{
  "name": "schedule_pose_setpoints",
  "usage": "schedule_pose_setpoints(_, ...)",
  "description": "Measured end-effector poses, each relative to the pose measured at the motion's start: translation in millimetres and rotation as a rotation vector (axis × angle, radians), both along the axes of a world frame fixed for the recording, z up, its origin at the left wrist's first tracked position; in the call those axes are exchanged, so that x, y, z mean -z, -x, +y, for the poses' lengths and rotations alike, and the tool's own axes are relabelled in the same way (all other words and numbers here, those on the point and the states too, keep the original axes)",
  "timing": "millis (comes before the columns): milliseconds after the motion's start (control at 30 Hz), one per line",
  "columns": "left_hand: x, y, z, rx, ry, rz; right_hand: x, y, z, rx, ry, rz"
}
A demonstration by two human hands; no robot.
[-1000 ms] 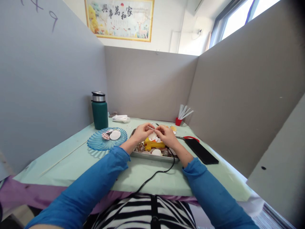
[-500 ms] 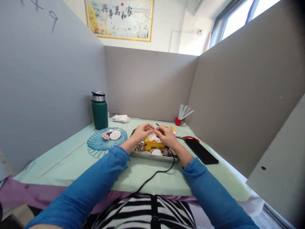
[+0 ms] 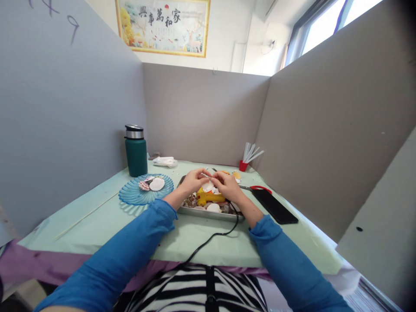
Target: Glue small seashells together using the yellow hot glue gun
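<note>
Above a metal tray (image 3: pixel 208 212), my left hand (image 3: pixel 194 180) and my right hand (image 3: pixel 226 184) meet with bent fingertips. Between them they pinch a white shell (image 3: pixel 208 186), partly covered by the fingers. Directly below lies a yellow hot glue gun (image 3: pixel 209 197) in the tray, its black cord (image 3: pixel 212 236) running toward my body. Around it are several shells, among them a pale one (image 3: pixel 213 207) at the near rim. Small bits under my hands are too hidden to make out.
To the left stand a blue fluted plate (image 3: pixel 130 197) with shells and a green bottle (image 3: pixel 136 156). On the right lie a black phone (image 3: pixel 275 207) and red-handled scissors (image 3: pixel 261 189). Glue sticks (image 3: pixel 250 152) stand in a red cup (image 3: pixel 243 165). A thin stick (image 3: pixel 86 216) lies left; partitions surround the table.
Both hands stay almost in place over the tray. The white shell between them has tilted slightly, and nothing else has visibly moved.
</note>
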State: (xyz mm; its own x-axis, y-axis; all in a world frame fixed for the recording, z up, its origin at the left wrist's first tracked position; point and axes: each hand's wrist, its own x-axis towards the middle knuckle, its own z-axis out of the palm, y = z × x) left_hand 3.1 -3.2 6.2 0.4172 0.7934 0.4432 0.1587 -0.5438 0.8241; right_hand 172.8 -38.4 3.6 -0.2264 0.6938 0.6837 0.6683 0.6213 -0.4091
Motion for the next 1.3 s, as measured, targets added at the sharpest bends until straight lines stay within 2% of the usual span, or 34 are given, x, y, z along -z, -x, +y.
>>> schedule_pose_setpoints(500, -3.8, -2.4, -7.4, -0.017, 0.076, 0.009, 1.9, -1.0, 2.5, 0.004, -0.018, 0.014)
schedule_pose_setpoints(1067, -4.8, 1.3, -6.1, -0.006, 0.061, 0.005, 1.0, -0.1, 0.4, -0.012, -0.001, 0.018)
schedule_pose_setpoints(1300, -4.7, -1.3, -7.5, -0.036, 0.001, 0.016, 0.2, -0.2, 0.1, 0.008, -0.006, 0.005)
